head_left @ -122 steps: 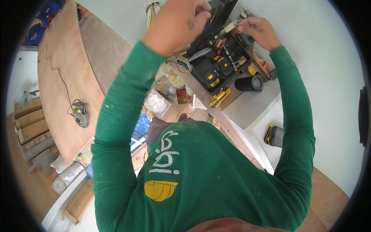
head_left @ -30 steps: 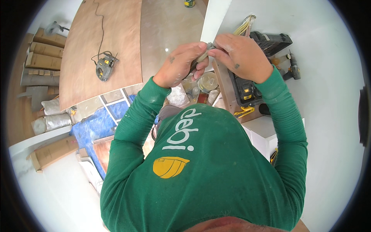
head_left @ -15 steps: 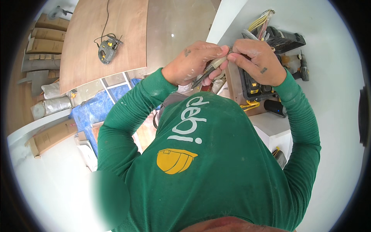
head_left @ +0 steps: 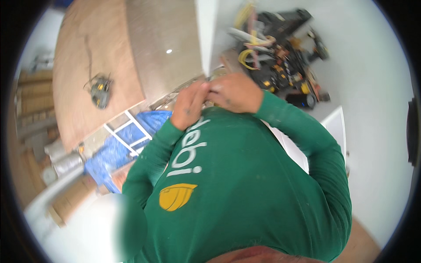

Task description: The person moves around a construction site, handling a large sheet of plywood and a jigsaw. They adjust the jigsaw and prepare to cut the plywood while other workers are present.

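My left hand (head_left: 187,104) and my right hand (head_left: 238,92) meet in front of my chest, with fingertips pressed together. Both are closed. Whatever they pinch is hidden behind the fingers and smeared by motion; only a small dark bit (head_left: 208,79) shows at the fingertips. Half a second ago a slim tool with a pale handle and a dark pointed end lay in the left hand, but it cannot be made out here. Green sleeves (head_left: 287,115) cover both my arms.
At the left, a jigsaw (head_left: 101,91) with its cord rests on a plywood sheet (head_left: 96,44). Right of my hands lie jumbled tools and an open black case (head_left: 287,22), with a drill (head_left: 319,44) beside them. A blue tarp (head_left: 103,168) and white frame (head_left: 128,133) lie lower left.
Both hands have come lower and left in the picture, nearer my chest. The slim tool has passed out of sight. The surroundings have shifted left as my head turned.
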A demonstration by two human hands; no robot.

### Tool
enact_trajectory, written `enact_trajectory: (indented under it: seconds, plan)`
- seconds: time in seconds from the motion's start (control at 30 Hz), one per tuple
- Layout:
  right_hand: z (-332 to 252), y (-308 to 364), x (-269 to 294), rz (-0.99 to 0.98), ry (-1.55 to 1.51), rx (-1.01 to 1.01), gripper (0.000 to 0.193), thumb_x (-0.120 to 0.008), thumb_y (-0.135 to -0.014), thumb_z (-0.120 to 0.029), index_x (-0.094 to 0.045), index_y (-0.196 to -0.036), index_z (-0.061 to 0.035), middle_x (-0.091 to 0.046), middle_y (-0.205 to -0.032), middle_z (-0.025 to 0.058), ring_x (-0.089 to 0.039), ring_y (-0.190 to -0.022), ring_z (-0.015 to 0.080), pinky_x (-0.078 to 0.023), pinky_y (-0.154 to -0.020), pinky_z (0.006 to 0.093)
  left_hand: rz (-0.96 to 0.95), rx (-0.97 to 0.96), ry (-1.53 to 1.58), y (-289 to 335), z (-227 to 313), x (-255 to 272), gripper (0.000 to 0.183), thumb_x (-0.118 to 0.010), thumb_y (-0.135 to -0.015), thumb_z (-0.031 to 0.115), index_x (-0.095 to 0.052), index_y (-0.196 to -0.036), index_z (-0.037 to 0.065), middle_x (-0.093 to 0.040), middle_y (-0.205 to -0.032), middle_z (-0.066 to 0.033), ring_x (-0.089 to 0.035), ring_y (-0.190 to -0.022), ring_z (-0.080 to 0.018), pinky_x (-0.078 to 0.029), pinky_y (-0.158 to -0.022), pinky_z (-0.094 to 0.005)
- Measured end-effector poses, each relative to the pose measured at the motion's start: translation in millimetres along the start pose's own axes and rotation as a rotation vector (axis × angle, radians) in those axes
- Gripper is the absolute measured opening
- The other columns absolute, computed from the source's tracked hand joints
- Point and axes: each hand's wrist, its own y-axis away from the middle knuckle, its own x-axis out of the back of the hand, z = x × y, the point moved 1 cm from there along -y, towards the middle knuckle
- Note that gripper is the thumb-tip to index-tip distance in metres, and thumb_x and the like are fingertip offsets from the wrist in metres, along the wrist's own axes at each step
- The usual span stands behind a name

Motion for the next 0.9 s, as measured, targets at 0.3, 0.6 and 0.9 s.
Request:
enact_trajectory:
  seconds: [0.3, 0.6, 0.9]
  plan:
    - [-4.7, 19.0, -21.3, -0.044, -0.039, -0.048, 0.037, -0.062, -0.098, -0.041, -0.072, -0.084, -0.0077, -0.073, -0.081, 0.0175, -0.07, -0.077, 0.0424, -0.053, -0.07, 0.0535, -0.05, 0.396, 0.392, 18.8, -7.3, -1.0, 0.042, -0.05, -0.11, 0.041, -0.06, -0.084, 0.008, -0.05, -0.071, 0.0028, -0.04, -0.062, -0.0049, -0.029, -0.054, -0.0247]
    - [79.5, 78.2, -106.0, 0.11, -0.418, -0.596, 0.039, -0.071, -0.093, -0.044, -0.074, -0.104, -0.0064, -0.074, -0.094, 0.0138, -0.072, -0.092, 0.033, -0.055, -0.081, 0.0441, 0.163, 0.477, 0.54, -9.5, -34.3, 33.8, 0.042, -0.047, -0.11, 0.043, -0.059, -0.102, 0.003, -0.051, -0.074, -0.0005, -0.047, -0.059, -0.0118, -0.036, -0.054, -0.0262]
    - [103.7, 224.5, -182.3, 0.522, 0.269, -1.058, 0.034, -0.064, -0.088, -0.007, -0.066, -0.122, -0.0043, -0.062, -0.131, 0.02, -0.065, -0.113, 0.0396, -0.054, -0.095, 0.0472, 0.074, 0.663, 0.864, -2.3, -65.5, 63.5, 0.037, -0.043, -0.113, 0.041, -0.057, -0.112, 0.007, -0.054, -0.084, -0.0026, -0.052, -0.075, -0.017, -0.043, -0.073, -0.0315]
